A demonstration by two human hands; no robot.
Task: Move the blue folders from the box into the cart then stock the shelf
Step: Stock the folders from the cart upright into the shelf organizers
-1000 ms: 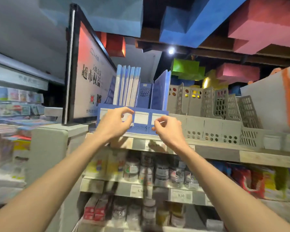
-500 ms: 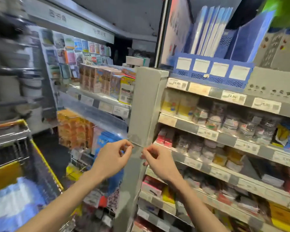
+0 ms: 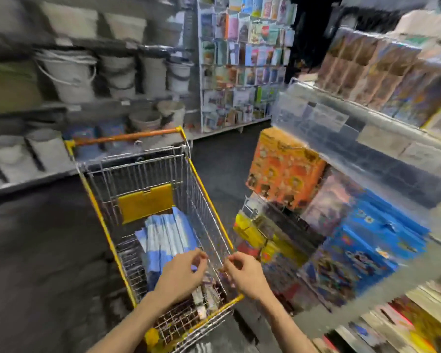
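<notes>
A stack of blue folders [image 3: 167,236] lies inside a wire shopping cart [image 3: 206,200] with yellow trim and an orange handle, in the middle of the view. My left hand [image 3: 181,272] hovers above the cart's near end, over the folders, fingers loosely curled and holding nothing. My right hand [image 3: 242,272] hangs beside it, just over the cart's right rim, also loosely curled and empty. The shelf with the blue file holders is out of view.
A shelving unit [image 3: 367,154] packed with colourful toy packs stands close on the right. Grey buckets [image 3: 69,75] fill shelves at the back left, and a card rack [image 3: 242,62] stands behind the cart. Dark floor [image 3: 36,250] lies to the left.
My view has swung down and left from the top shelf to the cart. Both hands have come down from the blue file holder and now hang over the cart, empty.
</notes>
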